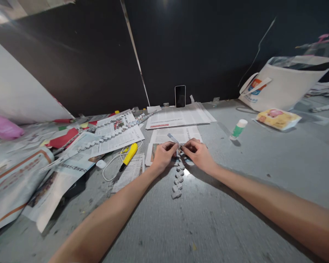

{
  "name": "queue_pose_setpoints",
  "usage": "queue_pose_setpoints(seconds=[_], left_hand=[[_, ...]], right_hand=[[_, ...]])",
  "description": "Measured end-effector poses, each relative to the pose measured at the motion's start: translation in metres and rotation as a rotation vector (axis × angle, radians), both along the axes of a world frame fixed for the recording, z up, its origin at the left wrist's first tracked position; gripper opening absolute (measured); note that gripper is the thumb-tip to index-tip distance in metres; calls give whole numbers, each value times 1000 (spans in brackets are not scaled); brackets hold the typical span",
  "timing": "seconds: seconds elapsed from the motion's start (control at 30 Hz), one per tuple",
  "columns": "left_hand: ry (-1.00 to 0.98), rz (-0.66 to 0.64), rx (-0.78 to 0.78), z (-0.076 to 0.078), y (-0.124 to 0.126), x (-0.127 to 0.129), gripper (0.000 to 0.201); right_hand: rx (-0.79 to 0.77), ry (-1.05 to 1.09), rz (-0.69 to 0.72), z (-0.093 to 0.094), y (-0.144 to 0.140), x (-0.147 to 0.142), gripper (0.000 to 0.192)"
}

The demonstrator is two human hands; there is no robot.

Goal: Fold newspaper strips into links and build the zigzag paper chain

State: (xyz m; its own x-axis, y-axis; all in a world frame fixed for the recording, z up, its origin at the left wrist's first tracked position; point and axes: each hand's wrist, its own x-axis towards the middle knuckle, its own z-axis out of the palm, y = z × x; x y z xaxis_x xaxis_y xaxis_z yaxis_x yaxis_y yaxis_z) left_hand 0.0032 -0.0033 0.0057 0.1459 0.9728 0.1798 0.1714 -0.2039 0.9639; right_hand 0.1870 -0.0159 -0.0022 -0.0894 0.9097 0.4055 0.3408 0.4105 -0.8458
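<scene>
A zigzag chain of folded newspaper strips (178, 179) runs down over the grey table from between my two hands. My left hand (165, 155) pinches the chain's upper end, where a pale folded paper strip (173, 138) sticks up. Close beside it, my right hand (196, 153) has its thumb and fingers pressed together on the same end. The fingertips hide the exact joint. Beneath the hands lies a newspaper sheet (168, 134), with a stack of newspaper (178, 116) behind it.
Left of my hands are a yellow-handled cutter (130, 156), a white cord, newspaper sheets (116, 140) and another long paper chain (109, 136). A phone (180, 96) stands against the dark wall. To the right are a glue stick (238, 129), a yellow packet (278, 118) and a white bag (282, 86).
</scene>
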Motion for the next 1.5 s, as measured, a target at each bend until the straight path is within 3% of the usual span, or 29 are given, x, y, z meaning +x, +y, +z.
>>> queue_pose_setpoints(seconds=[0.5, 0.7, 0.9, 1.07, 1.17, 1.3, 1.5], left_hand=[[-77, 2, -50, -7, 4, -2, 44], [-110, -59, -69, -5, 4, -2, 47], [-113, -97, -64, -2, 2, -2, 46], [-105, -152, -88, -4, 2, -3, 50], [-183, -141, -110, -7, 4, -1, 49], [-351, -135, -170, -12, 7, 2, 48], [-113, -220, -129, -10, 5, 1, 48]], right_hand=[[-78, 33, -9, 4, -2, -1, 30], [-153, 102, 94, 6, -5, -3, 33], [-195, 125, 73, 7, -9, -3, 45], [-180, 93, 80, 9, -10, -4, 44], [-156, 101, 108, 9, -9, -4, 39], [-123, 146, 38, 8, -7, -1, 35], [-147, 178, 7, 5, -6, 1, 39]])
